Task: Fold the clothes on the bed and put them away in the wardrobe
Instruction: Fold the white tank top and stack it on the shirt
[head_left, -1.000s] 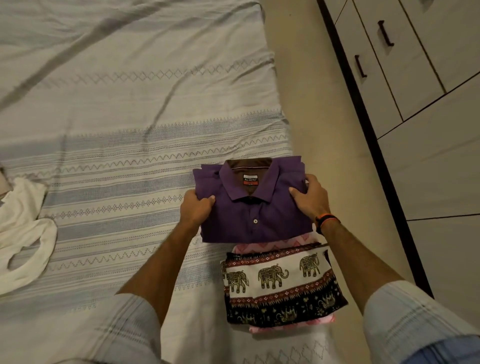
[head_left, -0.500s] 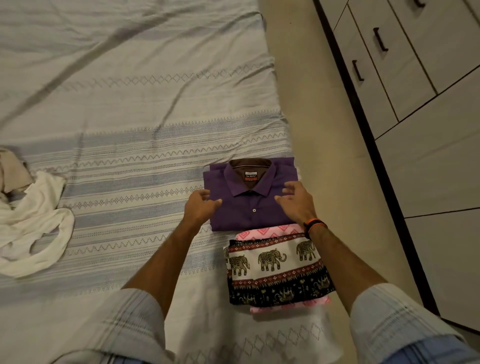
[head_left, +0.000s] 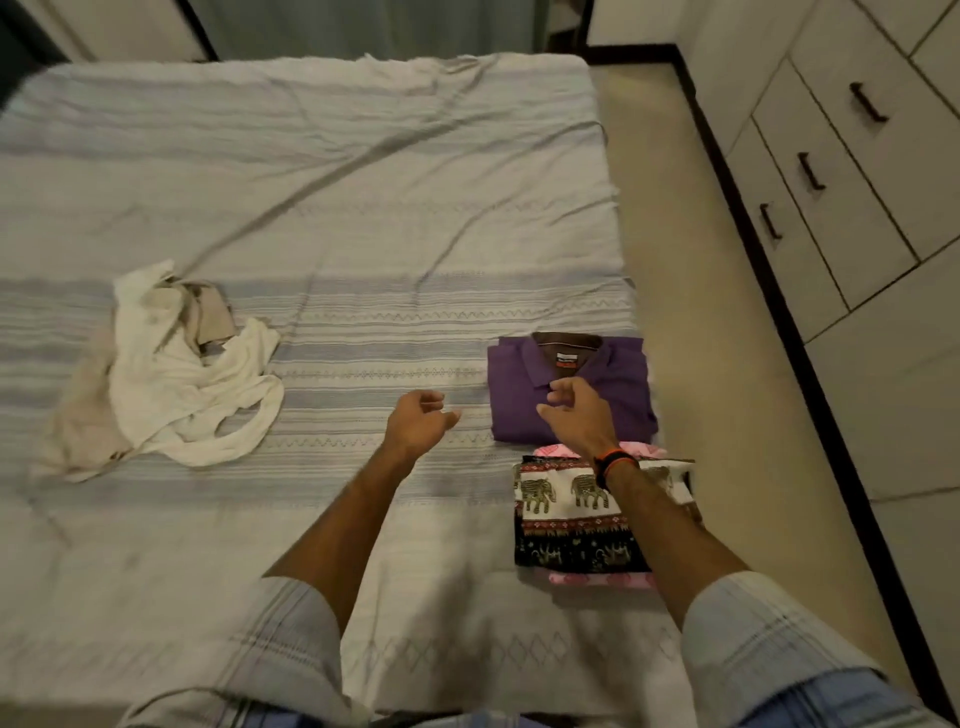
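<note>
Folded purple shirt (head_left: 613, 395): bed (head_left: 363, 208), right edge, lower front hidden by right hand (head_left: 579, 415), fingers loosely curled, empty. Elephant-print cloth (head_left: 566, 525): just nearer, forearm crossing. Left hand (head_left: 418, 423): loosely curled, empty. White garments (head_left: 171, 374): crumpled, left, blurred.

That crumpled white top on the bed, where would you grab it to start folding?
Probably by the looped straps of the white top, which lie spread toward the near edge of the bed. Reach from the right with the left hand, which hangs closest and holds nothing.
</note>
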